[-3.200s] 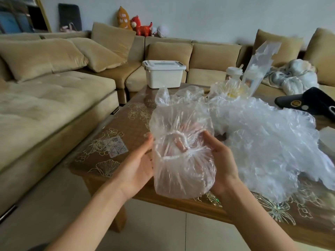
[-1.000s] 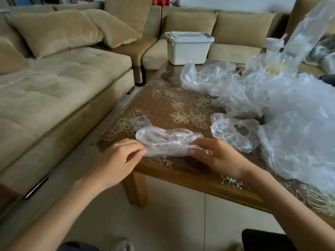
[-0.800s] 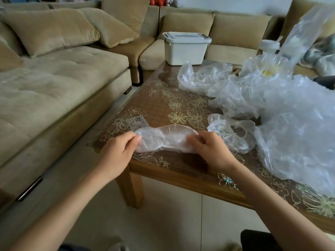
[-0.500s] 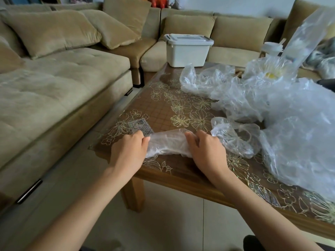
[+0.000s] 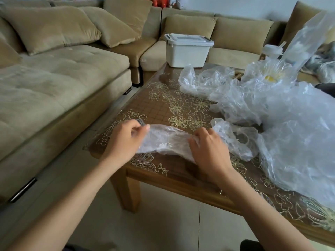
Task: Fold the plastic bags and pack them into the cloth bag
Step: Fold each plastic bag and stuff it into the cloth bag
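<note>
Left hand [image 5: 125,140] pinches one end of a clear plastic bag [image 5: 163,140] and right hand [image 5: 208,151] grips the other end, fingers curled into the film. The bag lies stretched between them as a narrow, flattened band on the table [image 5: 163,98], at its near left corner, just inside the edge

By my reading this bag is only partway folded: it is gathered lengthwise into a strip, but it has not been doubled over into a small packet

Much is left. A loose bag [image 5: 233,138], crumpled and unfolded, lies on the table touching the right hand on the side towards the table's middle. A big heap of bags [image 5: 290,133] covers most of the table's right half and runs back to its far edge, all of it puffed up and tangled. I see no finished, folded packet anywhere on the table

I cannot find the cloth bag. A dark shape [image 5: 326,88] at the table's right edge is mostly hidden behind the heap, and I cannot tell what it is. So nothing shows as packed, and I would judge the task to be near its start: one bag in hand, the rest untouched

Off the table's far end a white lidded box [image 5: 188,49] stands on the sofa [image 5: 54,84], which runs along the table's left and far sides
</note>
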